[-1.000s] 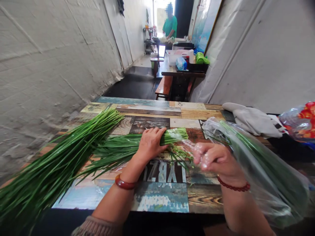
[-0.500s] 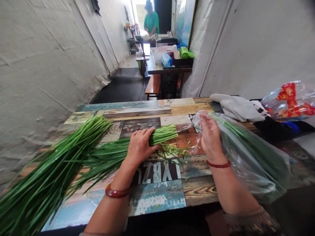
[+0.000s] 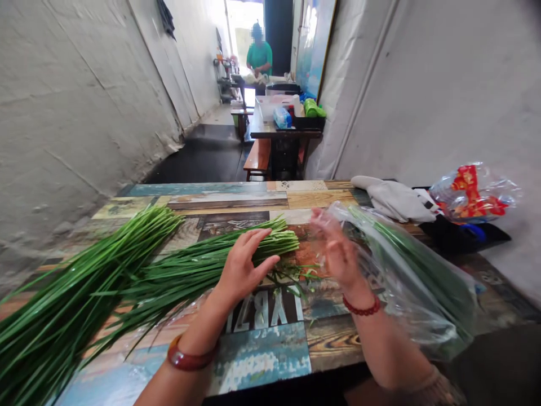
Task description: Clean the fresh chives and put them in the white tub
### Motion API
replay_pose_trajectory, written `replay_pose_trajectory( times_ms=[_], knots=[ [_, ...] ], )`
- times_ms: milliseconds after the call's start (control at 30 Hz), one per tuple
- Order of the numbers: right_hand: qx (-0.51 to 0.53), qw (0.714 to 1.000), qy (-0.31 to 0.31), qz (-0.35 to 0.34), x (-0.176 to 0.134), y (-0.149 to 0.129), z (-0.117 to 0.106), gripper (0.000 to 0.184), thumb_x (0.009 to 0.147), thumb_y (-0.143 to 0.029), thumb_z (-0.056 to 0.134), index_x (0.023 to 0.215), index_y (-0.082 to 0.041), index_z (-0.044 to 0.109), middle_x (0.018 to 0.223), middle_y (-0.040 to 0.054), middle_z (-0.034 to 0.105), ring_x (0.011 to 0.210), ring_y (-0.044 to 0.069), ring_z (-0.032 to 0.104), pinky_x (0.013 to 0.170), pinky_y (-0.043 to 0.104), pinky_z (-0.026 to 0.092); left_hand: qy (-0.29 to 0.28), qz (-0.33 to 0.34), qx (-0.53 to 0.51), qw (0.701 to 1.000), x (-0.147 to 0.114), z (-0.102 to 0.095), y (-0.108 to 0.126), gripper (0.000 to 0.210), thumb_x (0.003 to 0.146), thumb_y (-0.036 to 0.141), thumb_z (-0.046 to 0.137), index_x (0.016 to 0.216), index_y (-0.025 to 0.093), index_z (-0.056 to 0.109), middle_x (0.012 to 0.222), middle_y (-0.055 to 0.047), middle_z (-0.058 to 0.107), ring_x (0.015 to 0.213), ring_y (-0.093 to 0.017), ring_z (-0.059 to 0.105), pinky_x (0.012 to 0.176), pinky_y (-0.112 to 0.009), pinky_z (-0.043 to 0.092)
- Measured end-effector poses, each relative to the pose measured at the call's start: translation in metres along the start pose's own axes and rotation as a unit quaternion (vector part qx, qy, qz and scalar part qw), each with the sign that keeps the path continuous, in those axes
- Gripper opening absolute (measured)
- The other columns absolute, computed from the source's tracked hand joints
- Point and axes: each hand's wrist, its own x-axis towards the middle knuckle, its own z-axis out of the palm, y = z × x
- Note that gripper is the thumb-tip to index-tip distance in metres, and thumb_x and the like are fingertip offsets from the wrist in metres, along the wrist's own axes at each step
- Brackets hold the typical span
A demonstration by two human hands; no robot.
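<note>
Mid-frame, my left hand (image 3: 244, 266) has spread wide, leaving the long green-stalked bunch (image 3: 190, 264) unclasped; my blurred right hand (image 3: 343, 260), I cannot tell.

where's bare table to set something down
Bare: far strip of patchwork table, beyond the middle green stalk bundle; its near blue panel, below printed white letters. Crowded: left, larger green stalk bundle; right, clear plastic bag, crumpled grey cloth.

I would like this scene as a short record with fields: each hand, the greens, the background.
Left hand: fingers and thumb apart, at middle bunch; contact unclear
Right hand: blurred, near clear bag; grip unclear
On table: left bunch, middle bunch, scraps near its pale ends
Inside clear bag: long greens
Background: person in green top
</note>
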Motion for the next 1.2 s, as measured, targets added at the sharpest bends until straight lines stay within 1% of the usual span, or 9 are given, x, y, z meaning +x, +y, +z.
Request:
replay_pose_trajectory(
  times_ms=[67,167,300,467,533,700,900,1033,1200],
  knots=[
    [0.019,0.994,-0.09,-0.058,-0.002,-0.008,0.01,0.051,0.096,-0.057,0.036,0.126,-0.024,0.061,0.148,0.0083,0.043,0.135,0.028,0.041,0.112,0.049,0.035,0.005,-0.004,-0.094,0.996,0.001,-0.002,0.008,0.061,0.082,0.032,0.069,0.138,0.025,0.046,0.119,-0.009,0.062,0.103,-0.021,0.06,0.087,-0.036,0.051],
    [0.05,0.986,-0.139,-0.081,-0.006,-0.013,0.025,0.047,0.096,-0.053,0.04,0.124,-0.025,0.063,0.136,0.0096,0.053,0.126,0.026,0.049,0.107,0.046,0.04,0.016,0.004,-0.153,0.988,0.003,-0.004,0.016,0.051,0.08,0.026,0.071,0.129,0.026,0.057,0.108,-0.006,0.063,0.098,-0.019,0.059,0.085,-0.033,0.05],
    [0.089,0.981,-0.163,-0.057,-0.007,-0.011,0.03,0.045,0.097,-0.051,0.04,0.124,-0.024,0.063,0.115,0.0101,0.061,0.111,0.023,0.055,0.097,0.041,0.047,0.003,0.007,-0.199,0.98,0.004,-0.003,0.015,0.024,0.082,0.022,0.069,0.105,0.024,0.071,0.1,-0.005,0.062,0.097,-0.018,0.058,0.087,-0.032,0.048],
    [0.177,0.959,-0.219,-0.032,-0.004,-0.009,0.027,0.052,0.096,-0.058,0.037,0.126,-0.023,0.062,0.116,0.0092,0.062,0.113,0.021,0.055,0.1,0.04,0.045,-0.021,-0.007,-0.264,0.964,0.0,0.001,0.012,0.053,0.082,0.023,0.07,0.132,0.03,0.056,0.118,-0.007,0.059,0.106,-0.019,0.056,0.094,-0.035,0.047],
    [0.205,0.95,-0.234,-0.008,-0.004,-0.009,0.027,0.055,0.095,-0.061,0.036,0.125,-0.023,0.062,0.119,0.0094,0.063,0.117,0.022,0.054,0.103,0.041,0.042,-0.035,-0.002,-0.287,0.957,0.0,-0.001,0.012,0.052,0.083,0.023,0.069,0.133,0.031,0.056,0.126,-0.008,0.056,0.114,-0.021,0.054,0.1,-0.038,0.044],
    [0.273,0.923,-0.268,0.045,-0.005,-0.008,0.023,0.06,0.094,-0.063,0.033,0.129,-0.022,0.061,0.125,0.0091,0.064,0.122,0.024,0.053,0.105,0.041,0.04,-0.077,-0.011,-0.301,0.95,0.003,-0.007,0.016,0.018,0.083,0.026,0.068,0.1,0.022,0.072,0.121,-0.01,0.06,0.118,-0.024,0.054,0.102,-0.04,0.042],
    [0.209,0.943,-0.256,0.045,-0.008,-0.004,0.027,0.051,0.093,-0.053,0.05,0.135,-0.024,0.055,0.125,0.0086,0.065,0.108,0.021,0.061,0.092,0.036,0.05,-0.013,-0.069,-0.251,0.965,0.002,-0.001,0.015,0.015,0.084,0.027,0.067,0.074,0.016,0.067,0.094,-0.008,0.066,0.091,-0.018,0.061,0.085,-0.033,0.046],
    [0.156,0.962,-0.213,0.076,-0.012,-0.004,0.033,0.036,0.094,-0.04,0.054,0.125,-0.024,0.064,0.12,0.0082,0.068,0.112,0.021,0.062,0.098,0.038,0.049,0.0,-0.067,-0.205,0.977,0.0,0.005,0.013,0.015,0.083,0.027,0.066,0.073,0.016,0.066,0.087,-0.006,0.066,0.085,-0.017,0.06,0.079,-0.031,0.046],
    [0.202,0.943,-0.232,0.125,-0.012,-0.002,0.03,0.037,0.093,-0.044,0.054,0.122,-0.024,0.066,0.117,0.0083,0.069,0.098,0.018,0.066,0.088,0.035,0.054,-0.011,-0.048,-0.18,0.983,0.001,0.001,0.012,0.018,0.084,0.028,0.065,0.07,0.017,0.063,0.083,-0.005,0.065,0.083,-0.017,0.059,0.079,-0.031,0.045]
  ],
)
